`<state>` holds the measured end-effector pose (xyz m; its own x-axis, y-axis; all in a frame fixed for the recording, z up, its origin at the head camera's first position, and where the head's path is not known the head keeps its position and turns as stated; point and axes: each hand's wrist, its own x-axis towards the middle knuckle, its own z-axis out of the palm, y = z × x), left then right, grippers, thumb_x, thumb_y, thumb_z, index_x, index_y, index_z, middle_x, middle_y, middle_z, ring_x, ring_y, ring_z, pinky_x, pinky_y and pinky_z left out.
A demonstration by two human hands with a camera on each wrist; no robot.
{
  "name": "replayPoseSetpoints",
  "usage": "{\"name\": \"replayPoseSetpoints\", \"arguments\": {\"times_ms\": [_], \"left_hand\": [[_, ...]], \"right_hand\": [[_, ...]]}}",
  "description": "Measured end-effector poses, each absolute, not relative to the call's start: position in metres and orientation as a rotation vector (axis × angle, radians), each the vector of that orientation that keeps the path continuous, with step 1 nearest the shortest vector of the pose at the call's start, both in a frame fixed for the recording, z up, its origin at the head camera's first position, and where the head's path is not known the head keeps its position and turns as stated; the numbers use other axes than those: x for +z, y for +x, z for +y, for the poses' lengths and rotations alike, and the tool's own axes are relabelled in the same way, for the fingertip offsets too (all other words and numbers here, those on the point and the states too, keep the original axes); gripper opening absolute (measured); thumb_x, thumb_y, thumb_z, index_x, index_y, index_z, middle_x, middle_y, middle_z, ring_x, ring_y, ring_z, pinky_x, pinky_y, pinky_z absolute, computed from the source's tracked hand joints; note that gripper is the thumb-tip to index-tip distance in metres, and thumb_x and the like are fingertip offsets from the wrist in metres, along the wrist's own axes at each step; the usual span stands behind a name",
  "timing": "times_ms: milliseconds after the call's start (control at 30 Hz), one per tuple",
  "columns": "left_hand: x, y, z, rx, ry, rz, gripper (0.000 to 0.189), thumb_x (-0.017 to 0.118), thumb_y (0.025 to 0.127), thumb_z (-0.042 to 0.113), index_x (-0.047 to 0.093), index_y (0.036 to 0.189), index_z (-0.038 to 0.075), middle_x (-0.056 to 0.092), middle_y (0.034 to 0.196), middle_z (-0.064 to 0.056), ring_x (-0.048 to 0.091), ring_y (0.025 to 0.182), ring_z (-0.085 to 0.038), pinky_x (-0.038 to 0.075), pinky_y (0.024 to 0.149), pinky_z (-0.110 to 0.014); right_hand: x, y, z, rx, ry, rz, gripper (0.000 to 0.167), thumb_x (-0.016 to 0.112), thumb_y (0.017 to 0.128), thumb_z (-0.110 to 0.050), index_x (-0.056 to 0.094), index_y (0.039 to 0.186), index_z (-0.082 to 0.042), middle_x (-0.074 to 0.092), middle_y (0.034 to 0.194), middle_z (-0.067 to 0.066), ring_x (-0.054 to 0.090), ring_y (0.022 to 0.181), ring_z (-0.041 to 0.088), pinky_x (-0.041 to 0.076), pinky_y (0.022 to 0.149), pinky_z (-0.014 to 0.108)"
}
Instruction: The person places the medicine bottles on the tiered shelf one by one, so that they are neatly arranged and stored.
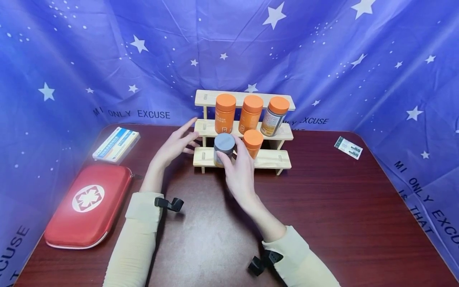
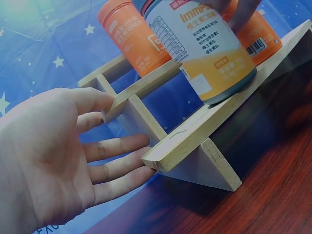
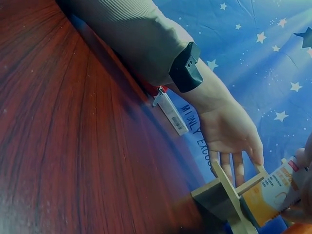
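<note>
My right hand (image 1: pixel 241 175) grips a supplement bottle with a grey lid (image 1: pixel 224 142) between thumb and fingers. The bottle stands at the left of the lowest step of a three-tier wooden rack (image 1: pixel 277 159); its white and yellow label (image 2: pixel 214 53) shows in the left wrist view. With straight, spread fingers, my left hand (image 1: pixel 173 146) is at the rack's left end, fingertips against or very near the wood. Beside the gripped bottle stands an orange-lidded bottle (image 1: pixel 253 142). On the middle step are two orange bottles (image 1: pixel 225 115) and a grey one with an orange lid (image 1: pixel 275 116).
A red first-aid case (image 1: pixel 89 203) lies at the table's left, with a blue and white box (image 1: pixel 116 144) behind it. Far right on the table is a small green and white packet (image 1: pixel 348 148). A blue star-patterned curtain (image 1: pixel 229 48) surrounds the table.
</note>
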<state>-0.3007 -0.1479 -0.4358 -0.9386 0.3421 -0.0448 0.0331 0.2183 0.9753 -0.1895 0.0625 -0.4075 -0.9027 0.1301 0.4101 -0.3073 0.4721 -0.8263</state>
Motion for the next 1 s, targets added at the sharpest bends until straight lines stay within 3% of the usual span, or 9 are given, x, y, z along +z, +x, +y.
{"name": "replayPoseSetpoints", "arguments": {"times_ms": [233, 600, 1000], "left_hand": [[-0.4355, -0.3008, -0.1475, 1.783, 0.359, 2.245, 0.068, 0.054, 0.107, 0.037, 0.021, 0.166, 0.029, 0.053, 0.148, -0.021, 0.068, 0.098, -0.019, 0.064, 0.08, -0.034], [-0.4353, -0.3006, -0.1476, 1.78, 0.348, 2.248, 0.067, 0.054, 0.107, 0.038, 0.022, 0.165, 0.03, 0.054, 0.148, -0.021, 0.069, 0.101, -0.023, 0.063, 0.08, -0.033], [-0.4336, -0.2999, -0.1475, 1.768, 0.345, 2.255, 0.067, 0.053, 0.107, 0.039, 0.022, 0.165, 0.03, 0.056, 0.146, -0.021, 0.069, 0.101, -0.023, 0.064, 0.085, -0.041]], "right_hand": [[-0.4109, -0.1927, 0.0599, 1.296, 0.16, -2.317, 0.054, 0.072, 0.097, -0.022, 0.053, 0.145, -0.004, 0.066, 0.134, 0.014, 0.065, 0.122, 0.025, 0.056, 0.103, 0.043], [-0.4123, -0.1954, 0.0593, 1.268, 0.202, -2.35, 0.059, 0.064, 0.102, -0.021, 0.042, 0.154, -0.003, 0.058, 0.149, 0.016, 0.057, 0.136, 0.027, 0.047, 0.115, 0.046], [-0.4131, -0.1981, 0.0662, 1.163, 0.292, -2.381, 0.06, 0.061, 0.103, -0.016, 0.039, 0.158, -0.006, 0.053, 0.154, 0.014, 0.053, 0.141, 0.026, 0.046, 0.118, 0.044]]}}
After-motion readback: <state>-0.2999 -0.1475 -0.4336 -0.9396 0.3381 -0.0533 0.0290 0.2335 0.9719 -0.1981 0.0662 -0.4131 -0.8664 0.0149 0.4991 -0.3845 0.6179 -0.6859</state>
